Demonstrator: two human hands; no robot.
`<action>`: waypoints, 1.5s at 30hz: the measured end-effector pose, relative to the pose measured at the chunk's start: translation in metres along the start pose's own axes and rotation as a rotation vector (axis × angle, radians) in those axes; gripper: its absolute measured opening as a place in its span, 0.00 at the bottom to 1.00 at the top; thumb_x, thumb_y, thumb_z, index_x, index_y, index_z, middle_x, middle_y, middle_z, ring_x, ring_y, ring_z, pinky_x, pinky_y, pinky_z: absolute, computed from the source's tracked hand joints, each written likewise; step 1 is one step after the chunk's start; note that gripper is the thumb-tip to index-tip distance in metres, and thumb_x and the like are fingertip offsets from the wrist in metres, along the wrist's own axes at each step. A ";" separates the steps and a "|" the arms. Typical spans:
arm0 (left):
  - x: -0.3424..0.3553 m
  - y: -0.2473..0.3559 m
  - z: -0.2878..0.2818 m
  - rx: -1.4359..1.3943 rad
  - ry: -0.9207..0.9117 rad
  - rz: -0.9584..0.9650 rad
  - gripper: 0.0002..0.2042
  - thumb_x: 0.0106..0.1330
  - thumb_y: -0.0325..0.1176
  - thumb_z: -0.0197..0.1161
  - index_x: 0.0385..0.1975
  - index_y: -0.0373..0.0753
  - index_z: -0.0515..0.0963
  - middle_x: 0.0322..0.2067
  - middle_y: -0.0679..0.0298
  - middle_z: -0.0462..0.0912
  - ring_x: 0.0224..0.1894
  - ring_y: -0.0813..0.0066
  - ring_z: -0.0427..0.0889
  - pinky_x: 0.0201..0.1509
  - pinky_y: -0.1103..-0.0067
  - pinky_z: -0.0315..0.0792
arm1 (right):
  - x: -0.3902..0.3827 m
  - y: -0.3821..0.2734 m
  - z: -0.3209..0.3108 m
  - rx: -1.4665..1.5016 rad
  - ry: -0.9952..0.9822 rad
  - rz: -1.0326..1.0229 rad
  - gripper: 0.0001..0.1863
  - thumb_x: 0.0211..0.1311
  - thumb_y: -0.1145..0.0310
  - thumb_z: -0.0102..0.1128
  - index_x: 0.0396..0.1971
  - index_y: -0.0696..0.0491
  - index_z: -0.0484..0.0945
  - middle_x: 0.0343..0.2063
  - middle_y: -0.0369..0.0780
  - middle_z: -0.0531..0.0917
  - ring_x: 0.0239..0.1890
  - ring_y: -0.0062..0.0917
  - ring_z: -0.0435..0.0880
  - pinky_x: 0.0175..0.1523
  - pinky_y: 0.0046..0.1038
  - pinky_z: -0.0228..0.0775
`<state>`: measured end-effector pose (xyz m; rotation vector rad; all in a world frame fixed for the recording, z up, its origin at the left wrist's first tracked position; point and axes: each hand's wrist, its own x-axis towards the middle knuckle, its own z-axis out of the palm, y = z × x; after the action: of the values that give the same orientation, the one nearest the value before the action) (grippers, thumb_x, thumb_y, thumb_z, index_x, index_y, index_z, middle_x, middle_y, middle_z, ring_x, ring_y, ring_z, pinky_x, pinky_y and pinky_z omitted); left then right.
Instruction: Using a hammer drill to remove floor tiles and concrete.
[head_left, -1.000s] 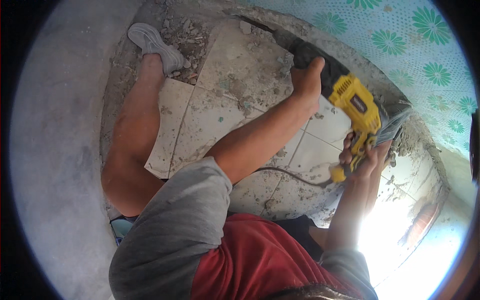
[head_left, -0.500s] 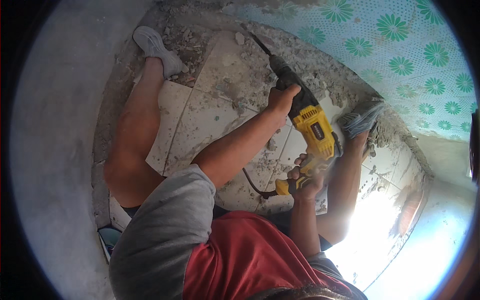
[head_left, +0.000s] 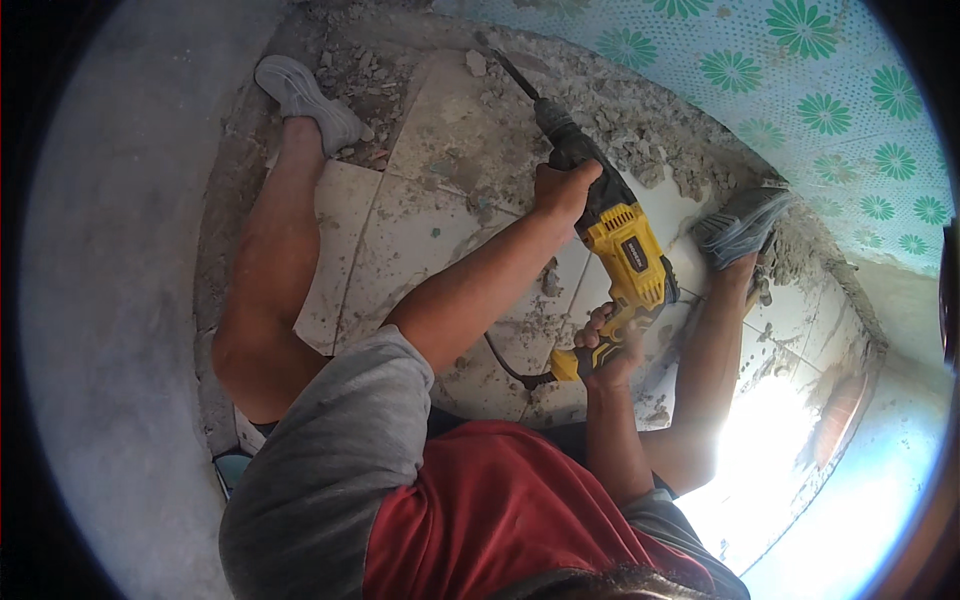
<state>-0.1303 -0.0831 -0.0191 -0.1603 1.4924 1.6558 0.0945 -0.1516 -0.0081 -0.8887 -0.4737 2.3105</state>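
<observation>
A yellow and black rotary hammer drill (head_left: 630, 255) lies slantwise across the view, its body between my two hands. My left hand (head_left: 570, 192) is closed round the black front part, just behind the chuck. The rear handle is in my right hand (head_left: 614, 355), fingers wrapped round it; whether a finger presses the trigger is hidden. A long dark bit (head_left: 512, 72) points to the far left, its tip at the broken rubble along the foot of the patterned wall. From the handle's end a black cord (head_left: 508, 370) curves away to the left.
Dusty white floor tiles (head_left: 400, 240) carry grit and crumbs of mortar. Rubble (head_left: 670, 160) lines the wall with green flowers (head_left: 730, 70). My shod feet rest far left (head_left: 300, 95) and right (head_left: 740, 228). A grey wall (head_left: 120, 300) stands at left; bright light falls at lower right.
The bit's tip has shifted slightly farther and to the left in view. Both hands keep their hold on the drill. My right foot appears a little farther right.
</observation>
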 end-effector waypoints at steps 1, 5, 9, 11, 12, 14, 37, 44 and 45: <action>-0.001 0.001 0.000 0.000 -0.006 0.005 0.22 0.55 0.38 0.66 0.44 0.29 0.74 0.41 0.56 0.80 0.41 0.68 0.81 0.48 0.73 0.74 | 0.002 0.001 -0.002 0.004 0.000 0.001 0.21 0.57 0.51 0.53 0.41 0.53 0.72 0.28 0.37 0.77 0.21 0.22 0.75 0.30 0.27 0.69; -0.003 0.007 0.000 -0.010 0.005 0.009 0.22 0.55 0.38 0.65 0.45 0.29 0.74 0.42 0.56 0.80 0.42 0.67 0.81 0.48 0.73 0.74 | 0.009 -0.001 -0.006 0.022 -0.011 0.011 0.21 0.57 0.51 0.53 0.41 0.54 0.72 0.28 0.37 0.77 0.21 0.22 0.75 0.30 0.27 0.69; 0.003 0.013 -0.003 -0.049 0.016 0.033 0.23 0.55 0.39 0.65 0.46 0.29 0.74 0.43 0.56 0.79 0.43 0.67 0.81 0.49 0.73 0.74 | 0.011 -0.008 0.007 -0.033 -0.004 0.015 0.22 0.56 0.51 0.53 0.41 0.54 0.72 0.28 0.37 0.77 0.21 0.22 0.75 0.29 0.27 0.69; -0.004 0.022 -0.001 -0.090 -0.033 0.043 0.24 0.55 0.40 0.65 0.47 0.29 0.74 0.43 0.56 0.79 0.43 0.67 0.81 0.49 0.73 0.74 | 0.013 -0.011 0.007 -0.057 -0.020 -0.011 0.22 0.56 0.51 0.53 0.41 0.53 0.72 0.28 0.37 0.77 0.21 0.22 0.75 0.29 0.27 0.69; -0.008 0.025 -0.001 -0.091 -0.049 0.059 0.23 0.55 0.39 0.65 0.47 0.29 0.74 0.43 0.56 0.79 0.43 0.67 0.81 0.49 0.73 0.74 | 0.013 -0.011 0.009 -0.077 -0.037 -0.033 0.22 0.56 0.51 0.53 0.41 0.53 0.72 0.28 0.37 0.77 0.21 0.22 0.75 0.28 0.26 0.69; -0.011 0.031 -0.003 -0.099 -0.065 0.074 0.23 0.56 0.39 0.65 0.48 0.30 0.74 0.43 0.56 0.79 0.44 0.67 0.81 0.49 0.73 0.74 | 0.013 -0.008 0.014 -0.060 -0.027 -0.025 0.22 0.56 0.51 0.53 0.42 0.53 0.71 0.28 0.37 0.77 0.21 0.22 0.75 0.28 0.26 0.69; -0.111 0.013 -0.065 -0.526 -0.483 -0.104 0.18 0.63 0.42 0.54 0.46 0.36 0.73 0.40 0.58 0.80 0.43 0.66 0.82 0.50 0.68 0.76 | -0.134 0.018 0.056 -0.365 -0.039 -0.105 0.32 0.51 0.54 0.62 0.52 0.59 0.66 0.40 0.44 0.76 0.28 0.29 0.81 0.33 0.32 0.77; -0.141 0.026 -0.049 -0.618 -0.573 -0.315 0.17 0.64 0.43 0.51 0.44 0.38 0.73 0.40 0.58 0.81 0.44 0.65 0.82 0.51 0.68 0.75 | -0.176 0.001 0.099 -0.531 0.051 -0.193 0.33 0.49 0.62 0.58 0.55 0.63 0.64 0.43 0.50 0.76 0.31 0.34 0.82 0.36 0.33 0.78; -0.142 0.031 -0.049 -0.620 -0.582 -0.311 0.17 0.64 0.43 0.51 0.44 0.38 0.73 0.40 0.58 0.81 0.44 0.65 0.82 0.51 0.68 0.75 | -0.178 0.001 0.111 -0.535 0.048 -0.202 0.33 0.49 0.62 0.58 0.55 0.63 0.64 0.43 0.50 0.76 0.31 0.34 0.82 0.36 0.33 0.78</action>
<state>-0.0853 -0.1937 0.0776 -0.2100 0.4729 1.6652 0.1212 -0.2807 0.1548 -1.0786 -1.1395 1.9992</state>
